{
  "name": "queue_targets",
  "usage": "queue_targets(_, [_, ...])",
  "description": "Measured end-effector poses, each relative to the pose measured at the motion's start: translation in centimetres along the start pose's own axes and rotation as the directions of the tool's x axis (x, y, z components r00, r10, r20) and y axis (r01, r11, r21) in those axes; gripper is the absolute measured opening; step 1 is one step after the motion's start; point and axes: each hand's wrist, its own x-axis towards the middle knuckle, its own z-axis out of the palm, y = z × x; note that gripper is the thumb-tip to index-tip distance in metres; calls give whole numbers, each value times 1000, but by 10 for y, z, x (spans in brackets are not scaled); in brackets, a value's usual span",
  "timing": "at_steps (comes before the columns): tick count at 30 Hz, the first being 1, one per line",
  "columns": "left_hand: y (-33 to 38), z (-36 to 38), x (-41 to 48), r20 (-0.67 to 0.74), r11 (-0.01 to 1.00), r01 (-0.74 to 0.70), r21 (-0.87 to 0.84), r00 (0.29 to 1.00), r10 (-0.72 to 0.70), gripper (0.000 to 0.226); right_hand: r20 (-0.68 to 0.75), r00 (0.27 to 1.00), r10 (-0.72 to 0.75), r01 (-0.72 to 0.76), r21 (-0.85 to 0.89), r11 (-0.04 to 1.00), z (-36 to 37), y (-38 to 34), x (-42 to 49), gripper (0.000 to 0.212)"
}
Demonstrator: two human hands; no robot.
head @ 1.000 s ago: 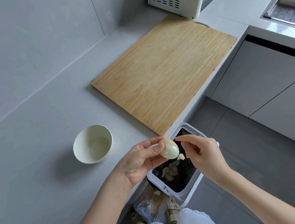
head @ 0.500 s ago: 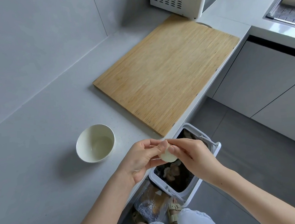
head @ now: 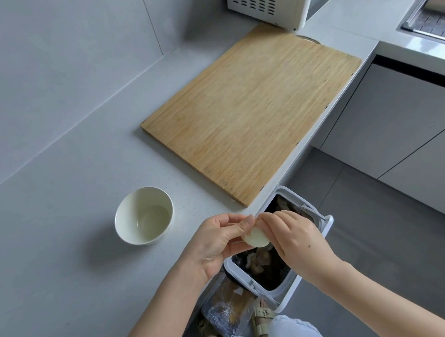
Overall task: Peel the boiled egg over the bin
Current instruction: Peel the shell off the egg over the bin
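Egg (head: 256, 237) held above open bin (head: 326, 228) — both hands engaged.
Left hand (head: 218, 242) grips the egg, thumb on top; right hand (head: 292, 233) pinches at its upper end — bowl (head: 144, 215) sits on the counter (head: 58, 242) nearby.

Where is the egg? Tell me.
Head view, low centre: the egg is pinched between the left hand and right hand, over the open bin at the counter edge, right of the bowl.
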Motion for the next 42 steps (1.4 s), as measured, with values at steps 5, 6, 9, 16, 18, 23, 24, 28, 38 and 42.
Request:
queue_targets(5, [0, -1, 1, -6, 1000, 0, -13, 1000, -1, 35, -61, 992, 106, -104, 31, 994, 0, 8, -3, 36])
queue_targets(6, [0, -2, 0, -4, 1000, 2, -18, 1000, -2, 34, -46, 991, 123, -122, 25, 992, 0, 11, -4, 35])
queue_targets(9, [1, -4, 0, -20, 1000, 17, -24, 1000, -18, 32, 1, 993, 121, -121, -32, 992, 0, 18, -8, 25])
queue_targets(16, [-3, -11, 4, -106, 998, 56, 43, 993, -51, 36, 81, 987, 143, -145, 25, 989, -5, 20, -7, 34])
queue_targets(18, [-3, -11, 5, -122, 997, 57, 58, 991, -50, 33, 81, 984, 157, -156, -11, 988, -9, 18, -3, 37])
queue_targets(23, [0, -7, 5, -44, 997, 57, -46, 997, -59, 34, 104, 963, 248, -261, 143, 955, -17, 10, 6, 28])
queue_targets(24, [0, -6, 5, -31, 996, 51, -67, 998, -53, 36, 127, 954, 273, -294, 200, 935, -18, 9, 7, 24])
queue_targets(28, [2, -5, 4, 20, 996, 24, -88, 1000, -22, 28, 306, 910, 278, -385, 382, 840, -17, 5, 14, 35])
queue_targets(38, [4, -7, 1, 19, 1000, -24, -8, 1000, 24, 24, 257, 959, 118, -222, 423, 879, -16, 6, 18, 36])
queue_targets(42, [5, -7, 1, 12, 1000, -16, -16, 1000, 16, 22, 201, 979, -30, -25, 264, 964, -16, 7, 20, 36])
